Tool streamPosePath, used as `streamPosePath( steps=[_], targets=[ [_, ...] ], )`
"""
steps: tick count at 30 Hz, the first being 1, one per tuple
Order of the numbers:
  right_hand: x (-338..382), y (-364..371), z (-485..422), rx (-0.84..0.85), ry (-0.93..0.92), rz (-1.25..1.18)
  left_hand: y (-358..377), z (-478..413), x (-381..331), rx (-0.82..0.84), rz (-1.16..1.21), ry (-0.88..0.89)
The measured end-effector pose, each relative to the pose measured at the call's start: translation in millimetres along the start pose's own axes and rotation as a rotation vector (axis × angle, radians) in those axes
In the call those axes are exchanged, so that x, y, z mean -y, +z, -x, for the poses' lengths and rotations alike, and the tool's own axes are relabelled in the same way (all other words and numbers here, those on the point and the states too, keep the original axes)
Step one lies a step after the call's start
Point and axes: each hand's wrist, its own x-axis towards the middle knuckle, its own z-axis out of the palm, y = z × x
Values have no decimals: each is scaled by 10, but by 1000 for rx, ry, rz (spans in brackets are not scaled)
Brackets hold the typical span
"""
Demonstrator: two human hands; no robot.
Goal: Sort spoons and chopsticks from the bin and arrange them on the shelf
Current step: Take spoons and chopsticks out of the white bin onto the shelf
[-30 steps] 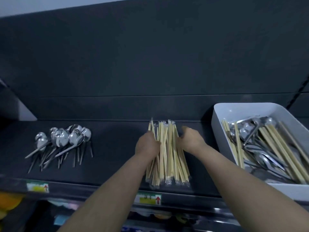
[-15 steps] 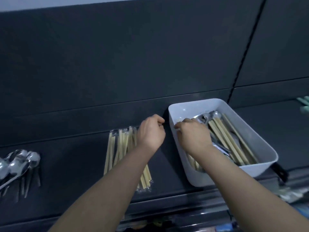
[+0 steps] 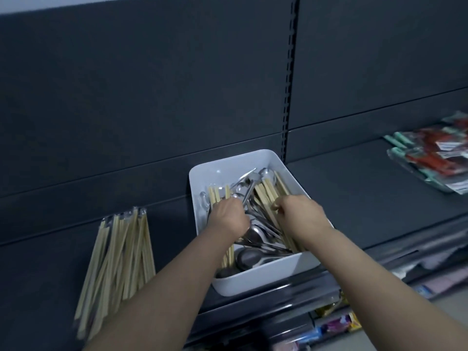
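Shelf: a dark shop shelf with a dark back panel, seen from the head of a person who reaches in with both bare arms.
Far left: sorted chopsticks, pale and wrapped in clear film, lie fanned in a loose pile on the shelf, well apart from both hands.
Bin: a white plastic bin stands on the shelf just right of that pile, its front corner out over the shelf edge.
Left hand: the left hand is inside the bin, knuckles up, over the left chopsticks by the bin's left wall. Its fingers are hidden, so I cannot tell whether it has hold of them.
Middle of bin: steel spoons lie tangled between the two hands, handles crossing.
Right hand: the right hand has thumb and fingers curled round the right chopsticks along the bin's right side.
Far right: red and green packets lie further along the shelf, away from the work.
Risk, snagging: the spoon handles lie close against the chopsticks, so a lift may drag a spoon up and drop it.
Risk, bin: a hard pull toward the person could tip the overhanging bin off the shelf.
Risk, grip: slick film may let sticks slide out of a loose hold.
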Motion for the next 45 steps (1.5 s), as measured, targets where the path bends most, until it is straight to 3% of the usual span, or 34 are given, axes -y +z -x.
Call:
streamPosePath(
  steps=[4,7,12,21,23,27,29,37,41,45],
  targets=[
    [-50,90,-14,73,-55,-49,61,-32,-18,32,13,-70],
    [-27,56,-57,136,-76,-127,18,-33,-2,-122,131,-121],
    [14,44,-113,261,-78,-237,-96,-67,42,-390,340,-41],
    [-3,68,-131,369,-14,-290,-38,-81,115,-429,455,-58],
    [-7,41,-143,310,21,-256,-70,-76,133,-335,397,-89],
    [-17,-15,-168,209,79,-264,-125,58,100,335,-82,-41],
    [-1,-6,-149,228,69,-278,-81,114,89,527,-229,-2],
    [-3,7,-73,176,99,-303,17,130,57,580,-456,61],
    [17,14,-29,179,87,-307,29,76,145,432,-298,66],
    [19,15,-7,170,93,-293,-12,-46,184,-37,62,-9]
  ],
)
